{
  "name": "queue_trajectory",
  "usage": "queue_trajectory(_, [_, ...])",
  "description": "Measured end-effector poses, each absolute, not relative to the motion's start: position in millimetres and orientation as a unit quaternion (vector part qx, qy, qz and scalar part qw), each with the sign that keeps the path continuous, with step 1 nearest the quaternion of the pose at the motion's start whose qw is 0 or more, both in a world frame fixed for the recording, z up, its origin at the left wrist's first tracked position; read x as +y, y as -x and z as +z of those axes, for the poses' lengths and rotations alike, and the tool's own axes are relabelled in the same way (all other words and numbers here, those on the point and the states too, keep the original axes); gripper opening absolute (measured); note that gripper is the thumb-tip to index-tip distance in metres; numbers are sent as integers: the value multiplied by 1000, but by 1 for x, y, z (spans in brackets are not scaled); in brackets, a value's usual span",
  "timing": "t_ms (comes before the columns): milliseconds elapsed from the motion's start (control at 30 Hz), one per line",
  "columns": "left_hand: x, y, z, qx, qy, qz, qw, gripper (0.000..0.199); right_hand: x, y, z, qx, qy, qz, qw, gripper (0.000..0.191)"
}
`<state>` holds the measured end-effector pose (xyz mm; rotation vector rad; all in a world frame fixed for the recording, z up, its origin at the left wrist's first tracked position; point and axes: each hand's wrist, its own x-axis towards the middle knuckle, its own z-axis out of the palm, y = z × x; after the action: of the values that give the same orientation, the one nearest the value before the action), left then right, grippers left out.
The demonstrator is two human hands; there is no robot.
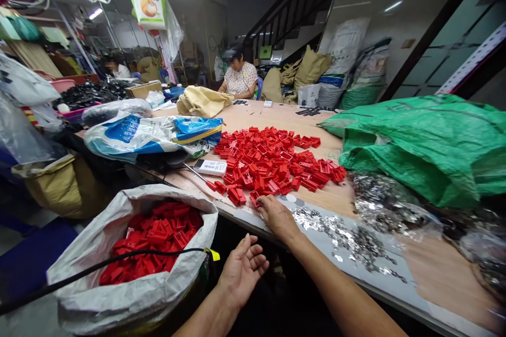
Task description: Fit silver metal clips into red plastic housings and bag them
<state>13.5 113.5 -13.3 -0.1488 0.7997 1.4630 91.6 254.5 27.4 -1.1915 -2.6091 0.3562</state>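
My right hand [277, 217] is at the near edge of the table, its fingers closed on a small red plastic part [254, 197] beside the loose pile of red parts [269, 160]. Below the table edge my left hand [243, 264] is held palm up, with fingers loosely curled and nothing visible in it. Small flat silver metal pieces [336, 229] lie scattered to the right of my right hand. On the left, a white woven sack [197, 258] with its top rolled open holds many more red parts [158, 237].
A white box-shaped device [211, 167] and a thin metal rod [195, 172] lie left of the pile. Blue-white bags [130, 134] and a green sack [415, 142] flank it. A black cable [98, 266] crosses the white sack. Another person [241, 76] sits across the table.
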Motion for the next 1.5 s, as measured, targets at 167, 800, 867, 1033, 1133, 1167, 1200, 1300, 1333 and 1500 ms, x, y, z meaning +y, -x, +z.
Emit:
queue_trajectory(167, [120,-12,-6,408,-75,671,614,36,230,-130,32,-852,372,292,225,15])
queue_trajectory(800, [125,-70,11,419,-266,610,618,34,191,-255,19,-731,537,280,314,20])
queue_trajectory(867, [125,-72,14,404,-250,606,638,38,199,-267,14,-758,562,191,270,17])
queue_trajectory(1033, [127,-74,16,408,-252,592,648,48,205,-268,8,-795,566,125,176,16])
queue_trajectory(1133, [127,-74,14,438,-306,592,604,42,207,-267,10,-802,555,118,187,15])
queue_trajectory(1167, [126,-73,14,454,-332,591,579,39,207,-267,10,-802,548,124,203,15])
queue_trajectory(1200, [125,-72,14,469,-359,587,554,36,208,-268,12,-800,541,136,220,15])
queue_trajectory(1300, [121,-69,15,502,-423,568,497,31,207,-268,16,-782,528,203,264,13])
queue_trajectory(1333, [120,-69,16,507,-439,560,486,32,205,-266,17,-774,523,231,272,13])
queue_trajectory(1500, [117,-71,18,508,-511,550,423,32,186,-253,23,-746,448,368,328,21])
